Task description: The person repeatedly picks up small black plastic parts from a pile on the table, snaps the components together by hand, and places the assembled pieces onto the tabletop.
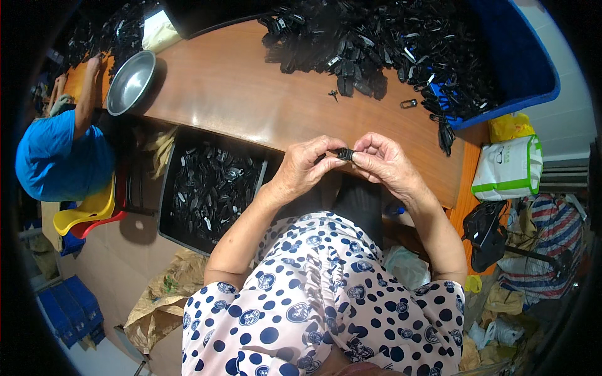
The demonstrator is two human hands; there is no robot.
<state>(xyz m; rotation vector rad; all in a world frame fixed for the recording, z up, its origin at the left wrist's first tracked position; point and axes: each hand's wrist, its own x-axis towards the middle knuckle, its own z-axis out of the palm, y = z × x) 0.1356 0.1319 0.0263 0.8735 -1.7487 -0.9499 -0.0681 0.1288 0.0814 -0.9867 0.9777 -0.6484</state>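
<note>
A small black plastic part (344, 153), possibly a buckle or clip, is between my two hands just above the table's front edge. My left hand (304, 168) pinches its left end between thumb and fingertips. On its other end, the thumb and forefinger of my right hand (390, 168) are pressed together. My fingers cover both ends, so its full shape is hidden. Farther back on the brown table (232, 81) lies a large heap of similar black parts (351, 44). A single dark piece (408, 103) and a tiny black one (333, 95) lie apart from the heap.
A blue bin (544, 94) lies tipped at the far right, black parts spilling from it. Left of my lap, a black crate (165, 219) holds many more. A metal bowl (132, 83) rests at the table's left, near a person in blue (63, 153). Bags (509, 168) stand right.
</note>
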